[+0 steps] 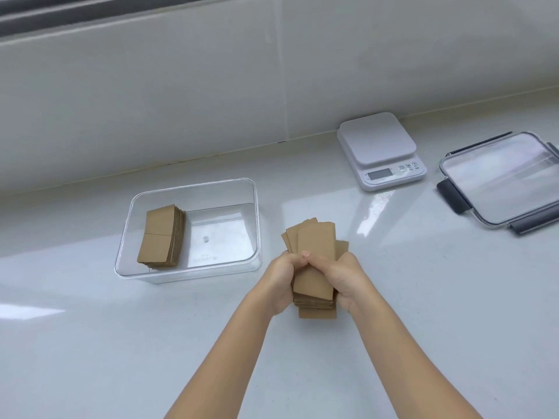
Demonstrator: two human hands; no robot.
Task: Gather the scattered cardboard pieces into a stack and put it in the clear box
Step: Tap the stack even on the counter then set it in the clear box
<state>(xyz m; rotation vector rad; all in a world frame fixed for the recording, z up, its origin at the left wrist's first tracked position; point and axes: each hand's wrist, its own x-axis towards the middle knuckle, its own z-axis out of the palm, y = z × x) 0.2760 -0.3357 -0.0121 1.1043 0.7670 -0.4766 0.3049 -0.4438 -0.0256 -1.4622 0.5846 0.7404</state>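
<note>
Right of the clear box [193, 189], both hands squeeze an uneven bundle of cardboard pieces [314, 255] over the counter [90, 343]: left hand [279, 282] and right hand [344, 276] clamp its sides. Another stack [160, 234] already sits in the box's left end.

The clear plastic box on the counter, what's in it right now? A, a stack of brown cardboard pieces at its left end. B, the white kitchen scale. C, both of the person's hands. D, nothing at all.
A: a neat stack of brown cardboard pieces lies at the left end of the clear plastic box, with the rest of its floor bare.
</note>
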